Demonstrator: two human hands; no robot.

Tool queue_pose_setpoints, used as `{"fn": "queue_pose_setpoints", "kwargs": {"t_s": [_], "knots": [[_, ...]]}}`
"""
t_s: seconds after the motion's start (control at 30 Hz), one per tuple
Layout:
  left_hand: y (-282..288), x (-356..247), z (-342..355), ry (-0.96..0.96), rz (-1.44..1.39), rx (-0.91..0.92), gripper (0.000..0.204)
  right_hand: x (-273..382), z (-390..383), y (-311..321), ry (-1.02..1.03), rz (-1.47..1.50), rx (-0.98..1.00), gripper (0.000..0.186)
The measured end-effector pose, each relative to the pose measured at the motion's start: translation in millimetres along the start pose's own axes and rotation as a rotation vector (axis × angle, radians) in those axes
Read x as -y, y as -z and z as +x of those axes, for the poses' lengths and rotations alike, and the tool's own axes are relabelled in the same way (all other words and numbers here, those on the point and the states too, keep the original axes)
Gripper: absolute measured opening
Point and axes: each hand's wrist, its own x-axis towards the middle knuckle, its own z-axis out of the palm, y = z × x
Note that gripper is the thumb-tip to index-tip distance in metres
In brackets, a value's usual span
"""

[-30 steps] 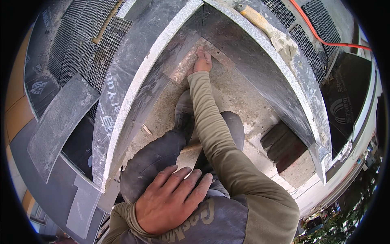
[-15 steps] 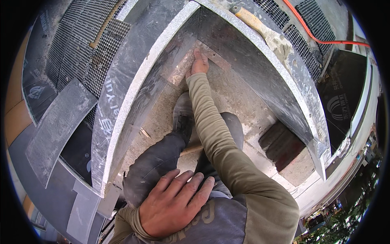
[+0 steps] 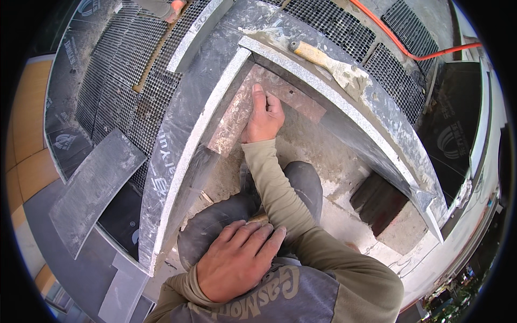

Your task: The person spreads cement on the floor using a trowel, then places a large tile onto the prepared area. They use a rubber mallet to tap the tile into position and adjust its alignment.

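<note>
My right hand (image 3: 265,116) grips a rusty, pinkish L-shaped metal piece (image 3: 230,124) inside the corner of two upright dark slabs with pale speckled top edges (image 3: 218,99). The piece's corner sits close under the rim. Its thumb side shows on top; the rest of the grip is partly hidden. My left hand (image 3: 237,261) lies with loosely bent, slightly spread fingers across my lap against my right arm, holding nothing visible. A trowel-like tool (image 3: 309,54) with a yellowish handle and plaster-caked blade lies on the ledge behind the right slab.
Black dimpled mats (image 3: 135,48) lie beyond the ledge, with an orange hose (image 3: 414,56) at upper right. A loose grey slab (image 3: 94,188) leans at left; a dark block (image 3: 377,202) sits at right. Another person's hand (image 3: 176,8) shows at the top left edge.
My right hand has raised the L-shaped piece toward the slabs' top edge. My left hand stays resting. The view has shifted, and another person's hand now shows at top left.
</note>
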Motion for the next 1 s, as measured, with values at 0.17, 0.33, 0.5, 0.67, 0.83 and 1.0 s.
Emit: {"fn": "queue_pose_setpoints", "kwargs": {"t_s": [0.17,0.33,0.5,0.67,0.83,1.0], "knots": [[6.8,3.3,7.5,-0.014,-0.016,0.045,0.05,9.0,-8.0,-8.3,0.061,-0.116,-0.03,0.023],[10.9,11.1,12.8,-0.027,-0.027,0.075,0.052,15.4,-12.1,-14.3,-0.005,-0.057,-0.037,0.022],[16.3,15.4,18.6,-0.042,-0.029,0.084,0.053,10.2,-9.6,-16.6,0.03,0.002,-0.017,0.019],[18.3,17.9,20.1,-0.046,-0.035,0.082,0.053,11.8,-12.0,-14.7,0.047,-0.058,0.008,0.021],[20.5,19.3,23.3,-0.048,-0.037,0.072,0.052,14.7,-12.6,-18.1,0.068,-0.099,-0.014,0.023],[21.2,20.3,23.3,-0.047,-0.024,0.058,0.048,10.1,-11.3,-13.4,0.062,-0.123,0.024,0.022]]}}
